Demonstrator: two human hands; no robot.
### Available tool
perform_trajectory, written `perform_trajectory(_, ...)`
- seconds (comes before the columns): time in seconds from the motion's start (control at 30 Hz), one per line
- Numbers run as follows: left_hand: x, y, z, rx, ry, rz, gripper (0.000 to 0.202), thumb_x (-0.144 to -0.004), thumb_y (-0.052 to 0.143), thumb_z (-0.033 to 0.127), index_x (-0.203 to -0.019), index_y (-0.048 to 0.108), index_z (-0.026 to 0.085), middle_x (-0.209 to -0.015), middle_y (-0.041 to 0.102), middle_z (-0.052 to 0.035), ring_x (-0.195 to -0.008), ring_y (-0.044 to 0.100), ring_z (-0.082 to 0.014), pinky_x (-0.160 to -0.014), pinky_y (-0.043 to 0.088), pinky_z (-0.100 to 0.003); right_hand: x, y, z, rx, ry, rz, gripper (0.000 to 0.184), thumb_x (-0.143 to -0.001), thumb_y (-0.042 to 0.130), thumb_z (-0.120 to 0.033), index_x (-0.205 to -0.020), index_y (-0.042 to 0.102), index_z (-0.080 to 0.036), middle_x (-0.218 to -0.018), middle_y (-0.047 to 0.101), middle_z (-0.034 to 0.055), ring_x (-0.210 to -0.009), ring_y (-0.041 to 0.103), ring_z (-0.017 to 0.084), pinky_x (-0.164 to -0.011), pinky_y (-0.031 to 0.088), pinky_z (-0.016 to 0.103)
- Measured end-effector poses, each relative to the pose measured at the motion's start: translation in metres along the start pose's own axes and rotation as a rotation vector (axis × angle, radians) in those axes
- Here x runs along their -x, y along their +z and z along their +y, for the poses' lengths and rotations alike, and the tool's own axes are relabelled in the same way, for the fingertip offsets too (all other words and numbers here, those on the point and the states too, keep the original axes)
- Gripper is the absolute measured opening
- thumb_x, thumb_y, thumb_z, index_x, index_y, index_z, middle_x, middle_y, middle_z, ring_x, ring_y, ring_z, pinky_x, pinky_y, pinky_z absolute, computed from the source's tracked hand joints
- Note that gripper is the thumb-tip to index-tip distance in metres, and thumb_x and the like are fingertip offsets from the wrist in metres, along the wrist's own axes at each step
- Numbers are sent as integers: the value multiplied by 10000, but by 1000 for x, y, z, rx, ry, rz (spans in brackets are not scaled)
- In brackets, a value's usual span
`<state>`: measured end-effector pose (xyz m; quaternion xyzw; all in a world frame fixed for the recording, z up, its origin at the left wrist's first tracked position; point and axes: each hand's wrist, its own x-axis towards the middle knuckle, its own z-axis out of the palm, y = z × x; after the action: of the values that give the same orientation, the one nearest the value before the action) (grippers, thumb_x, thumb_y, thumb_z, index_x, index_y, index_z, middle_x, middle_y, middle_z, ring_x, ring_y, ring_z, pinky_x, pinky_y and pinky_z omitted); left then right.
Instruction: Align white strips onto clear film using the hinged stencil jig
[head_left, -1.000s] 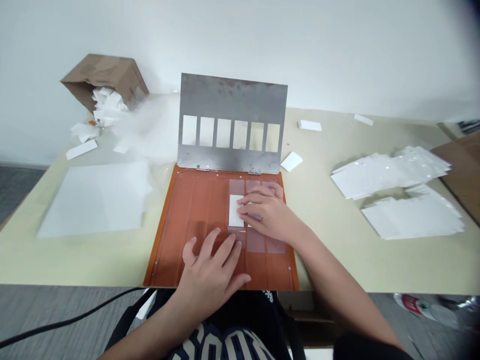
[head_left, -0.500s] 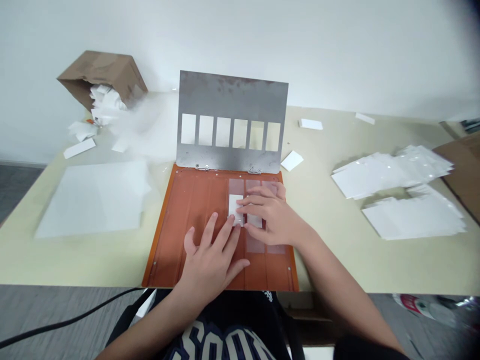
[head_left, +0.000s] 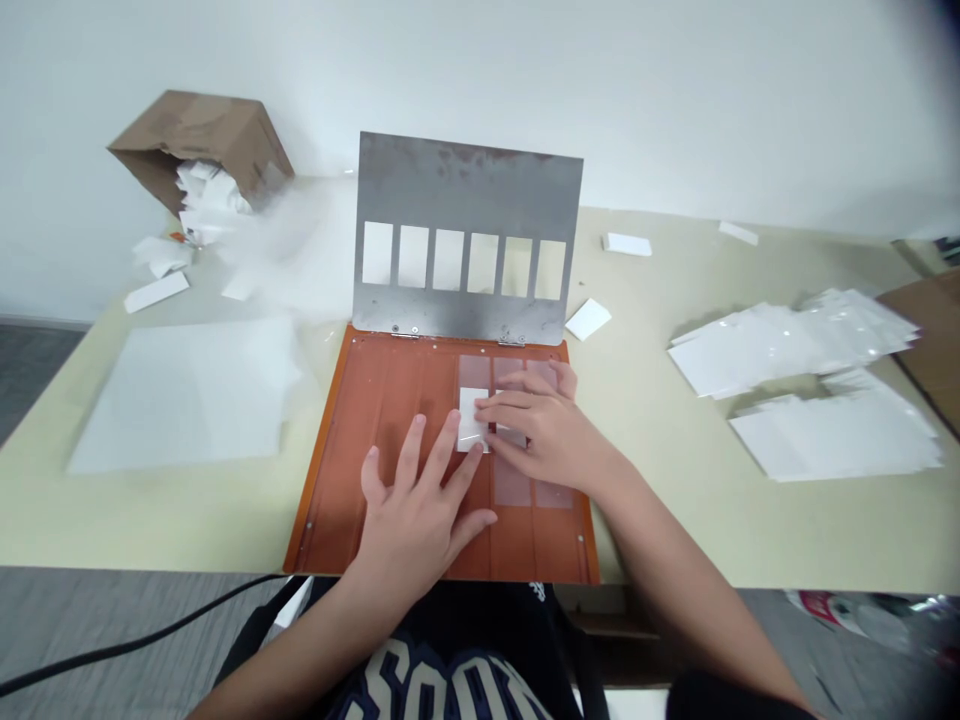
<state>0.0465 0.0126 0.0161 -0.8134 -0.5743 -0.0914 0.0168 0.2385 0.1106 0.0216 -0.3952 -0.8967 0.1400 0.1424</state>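
Note:
An orange tray-like plate [head_left: 352, 450] lies before me, with a grey metal frame [head_left: 465, 190] hinged upright at its back. The frame has a row of rectangular windows. On the plate's right half lie several clear film strips [head_left: 512, 487]. A small white card [head_left: 471, 420] rests on one strip; a second white card is partly hidden under my right hand [head_left: 544, 430]. That hand's fingertips touch the first card's right edge, fingers stretched out and thumb apart. My left hand [head_left: 416, 500] is open, fingers spread over the plate, one fingertip close to the card's lower edge.
Clear sheets [head_left: 187, 400] lie at left, before a tipped paper bag [head_left: 214, 125] spilling white pieces. Two piles of white cards in clear film [head_left: 787, 345] lie at right, near a cardboard box [head_left: 930, 320]. Loose white cards [head_left: 589, 319] lie beside the frame.
My left fingers have drawn back slightly from the white card and spread wider. My right hand stays over the cards, its thumb slightly higher.

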Motion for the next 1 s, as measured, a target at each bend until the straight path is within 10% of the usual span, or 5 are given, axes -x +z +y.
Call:
perform_trajectory(0.43, -2, -2, -1, 14, -15, -28, 552, -918, 456, 630, -1379, 550, 340, -1555, 397, -93, -1389, 393, -373, -1058, 222, -688, -2, -1, -5, -61, 60, -17, 368, -992, 465, -368, -1313, 553, -212, -1053, 751, 71, -1136, 583, 266, -1102, 100, 604)
perform_trajectory(1.0, -1, -3, 1, 43, -18, -33, 582, -908, 465, 642, -1378, 559, 311, -1514, 465, -99, -1358, 432, -357, -1110, 180, -643, -4, 13, 1, 51, 14, 108, 178, -977, 545, -310, -1084, 677, -257, -915, 770, 21, -1066, 629, 239, -1099, 81, 565)
